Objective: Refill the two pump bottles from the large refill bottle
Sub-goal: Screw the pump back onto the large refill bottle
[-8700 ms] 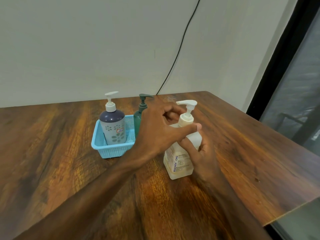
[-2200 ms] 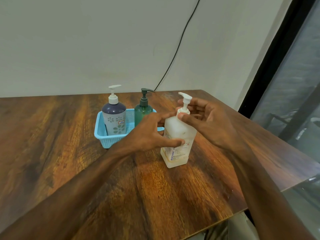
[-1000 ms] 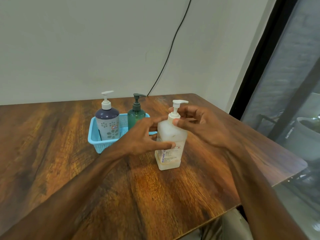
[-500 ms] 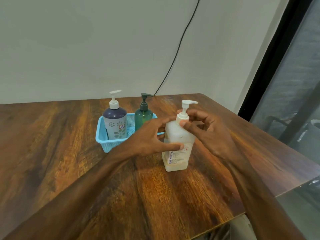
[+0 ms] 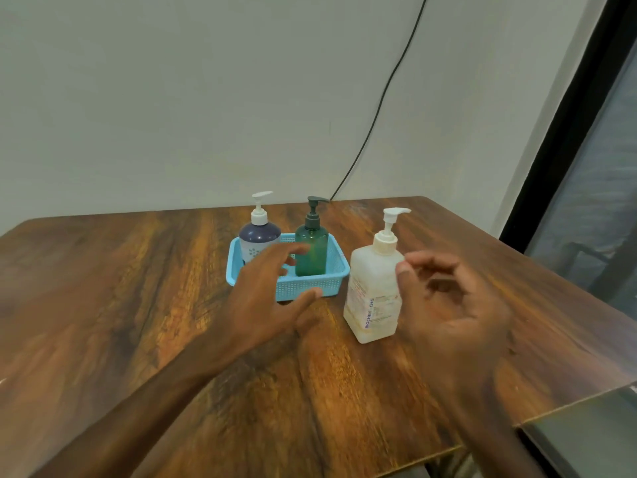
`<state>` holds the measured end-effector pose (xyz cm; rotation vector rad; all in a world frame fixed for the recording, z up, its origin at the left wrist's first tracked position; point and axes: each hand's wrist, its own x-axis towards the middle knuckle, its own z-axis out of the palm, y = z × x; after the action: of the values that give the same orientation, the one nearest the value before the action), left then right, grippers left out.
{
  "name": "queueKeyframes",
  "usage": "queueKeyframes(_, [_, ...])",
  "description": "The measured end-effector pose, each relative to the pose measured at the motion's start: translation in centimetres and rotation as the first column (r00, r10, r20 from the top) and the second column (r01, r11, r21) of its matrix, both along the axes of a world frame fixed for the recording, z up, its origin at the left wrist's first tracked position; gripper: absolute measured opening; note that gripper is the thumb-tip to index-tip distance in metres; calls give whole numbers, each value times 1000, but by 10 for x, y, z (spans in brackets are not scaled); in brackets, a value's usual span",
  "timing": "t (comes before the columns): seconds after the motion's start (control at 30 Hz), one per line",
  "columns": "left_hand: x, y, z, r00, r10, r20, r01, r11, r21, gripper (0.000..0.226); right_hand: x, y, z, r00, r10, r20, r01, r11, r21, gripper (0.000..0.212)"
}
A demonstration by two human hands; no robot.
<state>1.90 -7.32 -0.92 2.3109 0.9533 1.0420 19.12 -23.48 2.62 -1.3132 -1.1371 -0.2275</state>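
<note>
Table [image 5: 138, 305]: three bottles [image 5: 311, 253], one basket [image 5: 332, 282]

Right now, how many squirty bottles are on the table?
3. The purple bottle and the green bottle stand in the blue basket; the big white bottle stands on the table right of it. None looks hidden.

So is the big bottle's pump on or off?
On. The white pump stands upright on the large refill bottle; tightness, cannot tell.

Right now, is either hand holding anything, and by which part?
Nothing is held. The left hand hovers open near the basket; the right hand sits open beside the refill bottle.
</note>
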Motion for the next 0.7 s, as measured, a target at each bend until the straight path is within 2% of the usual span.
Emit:
queueKeyframes(0.07, [-22, 8, -16, 987, 152, 45, -153, 988, 4, 55, -26, 1, -2, 993, 121, 9, -119, 985, -123, 13])
queueKeyframes(0.1, [-33, 14, -24, 974, 225, -6, -225, 974, 20, 58, -38, 8, -4, 986, 166, -18, -165, 954, -251, 18])
queueKeyframes(0.13, [-40, 18, -29, 960, 270, -78, -269, 963, 21, 63, -48, 21, -8, 982, 187, -35, -185, 893, -410, 26])
queueKeyframes(0.2, [-50, 22, -29, 950, 253, -182, -277, 954, -119, 69, -57, 52, -19, 986, 168, -3, -123, 711, -693, 52])
queueKeyframes(0.27, [-56, 29, -26, 954, 196, -226, -245, 946, -211, 70, -61, 83, -31, 986, 160, 43, -60, 583, -810, 72])
queueKeyframes(0.33, [-55, 41, -23, 957, 154, -246, -209, 954, -214, 65, -61, 108, -40, 988, 142, 65, -28, 573, -819, 80])
queueKeyframes(0.37, [-53, 47, -24, 951, 160, -263, -213, 959, -186, 60, -60, 117, -42, 989, 123, 86, -3, 590, -807, 78])
queueKeyframes(0.5, [-47, 63, -30, 951, 214, -225, -253, 953, -164, 41, -54, 144, -47, 978, 30, 207, 151, 588, -795, 28])
queueKeyframes(0.57, [-46, 68, -33, 968, 183, -172, -211, 963, -165, 40, -50, 152, -50, 974, 8, 226, 176, 599, -781, 20])
queueKeyframes(0.7, [-45, 81, -43, 969, 216, -117, -233, 958, -166, 41, -44, 168, -52, 980, -35, 195, 171, 642, -747, 19])
